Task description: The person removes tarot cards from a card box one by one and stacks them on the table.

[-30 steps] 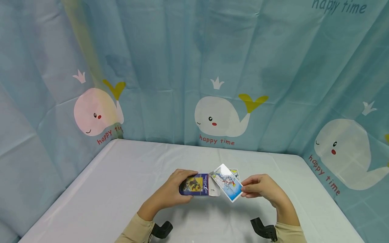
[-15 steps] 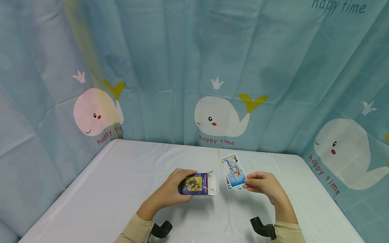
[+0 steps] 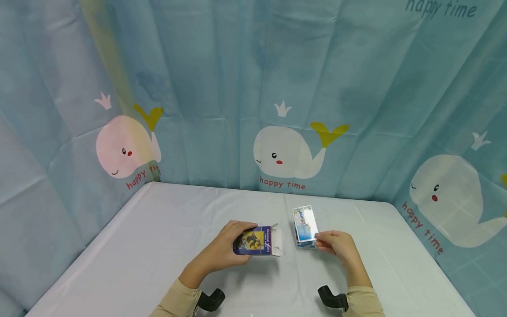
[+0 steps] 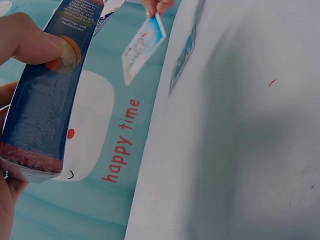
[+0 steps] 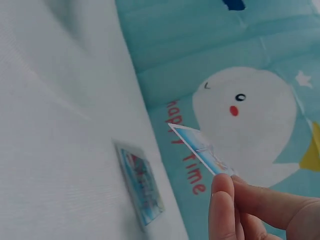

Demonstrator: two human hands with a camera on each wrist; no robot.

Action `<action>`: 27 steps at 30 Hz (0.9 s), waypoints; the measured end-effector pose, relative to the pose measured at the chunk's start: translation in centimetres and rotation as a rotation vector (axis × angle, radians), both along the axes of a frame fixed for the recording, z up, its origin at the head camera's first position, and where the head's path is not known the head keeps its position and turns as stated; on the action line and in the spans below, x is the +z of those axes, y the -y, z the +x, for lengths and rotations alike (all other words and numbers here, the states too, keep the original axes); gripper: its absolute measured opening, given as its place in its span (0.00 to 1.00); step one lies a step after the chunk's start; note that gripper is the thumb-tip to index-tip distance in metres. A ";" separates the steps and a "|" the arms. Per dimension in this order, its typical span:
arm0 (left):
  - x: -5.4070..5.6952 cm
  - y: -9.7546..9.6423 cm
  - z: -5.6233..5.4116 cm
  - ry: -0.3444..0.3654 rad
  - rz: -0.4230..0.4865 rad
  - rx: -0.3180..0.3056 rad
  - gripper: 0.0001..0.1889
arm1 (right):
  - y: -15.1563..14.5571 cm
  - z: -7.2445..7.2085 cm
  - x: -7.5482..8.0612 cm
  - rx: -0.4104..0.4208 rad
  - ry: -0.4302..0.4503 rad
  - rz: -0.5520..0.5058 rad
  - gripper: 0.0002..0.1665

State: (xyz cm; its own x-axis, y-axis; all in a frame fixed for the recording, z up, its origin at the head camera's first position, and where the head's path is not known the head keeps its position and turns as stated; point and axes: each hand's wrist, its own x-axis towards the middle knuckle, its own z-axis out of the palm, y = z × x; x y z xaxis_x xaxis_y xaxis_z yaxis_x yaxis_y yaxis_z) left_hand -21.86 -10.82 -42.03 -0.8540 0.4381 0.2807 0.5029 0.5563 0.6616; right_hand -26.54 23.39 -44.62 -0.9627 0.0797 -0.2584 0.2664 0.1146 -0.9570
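Observation:
My left hand [image 3: 226,246] grips a blue tarot card box [image 3: 251,241], its thumb pressed on the narrow printed side [image 4: 47,100] in the left wrist view. The white flap [image 3: 277,240] at the box's right end stands open. Between thumb and fingers, my right hand [image 3: 336,246] pinches one illustrated card [image 3: 305,223] by its lower right corner. That card is raised and tilted above the table in the right wrist view. Below it, a thin pile of cards [image 5: 141,185] lies flat on the white cloth, mostly covered by the held card in the head view.
A white cloth covers the table [image 3: 166,229]. Behind it hangs a blue curtain [image 3: 214,145] printed with whales and lettering. Each wrist carries a black camera mount, one on the left [image 3: 211,300] and one on the right [image 3: 332,298].
The right hand has drawn the card away from the box's open end, out to the right and over the pile, turning it more upright. The left hand and box have barely moved.

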 end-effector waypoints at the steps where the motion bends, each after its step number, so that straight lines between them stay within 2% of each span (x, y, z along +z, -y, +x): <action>1: 0.0 0.0 0.0 -0.001 -0.002 0.000 0.38 | 0.0 0.0 -0.2 -0.007 0.006 0.005 0.14; 10: -0.1 0.0 -0.1 -0.003 0.002 -0.002 0.38 | 0.7 -0.4 -1.7 -0.032 0.027 -0.016 0.14; 17: -0.3 0.0 0.0 0.001 0.001 -0.004 0.38 | 0.9 -0.3 -1.9 -0.060 0.038 -0.061 0.15; 27: -0.2 -0.2 0.0 -0.003 -0.003 0.000 0.38 | 1.1 -0.4 -2.6 -0.088 0.064 -0.037 0.16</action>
State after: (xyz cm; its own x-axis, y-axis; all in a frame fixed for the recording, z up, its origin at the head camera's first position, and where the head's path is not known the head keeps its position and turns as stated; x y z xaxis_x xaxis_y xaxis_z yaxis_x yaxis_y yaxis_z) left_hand -21.84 -10.60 -42.26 -0.8532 0.4388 0.2819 0.5047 0.5580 0.6588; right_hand -26.96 22.32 -47.27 -0.9338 0.1528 -0.3236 0.3347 0.0525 -0.9409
